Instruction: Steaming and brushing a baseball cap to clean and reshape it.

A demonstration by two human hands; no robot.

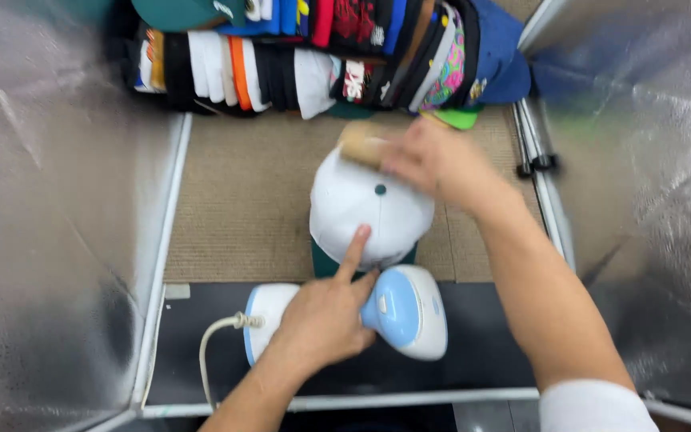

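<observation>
A white cap (369,210) with a dark green top button sits on a dark green stand in the middle. My left hand (325,316) grips the handle of a white and light-blue hand steamer (405,308) just below the cap, its forefinger stretched out onto the cap's near side. My right hand (429,160), blurred, holds a small wooden brush (360,148) against the far top of the cap.
A dense row of folded caps (313,56) in many colours lines the back. Silvery foil walls (49,216) rise on both sides, edged by white frame bars. A beige mat (241,200) lies under the stand, and a black surface (481,352) under the steamer. The steamer's white cord (213,344) trails left.
</observation>
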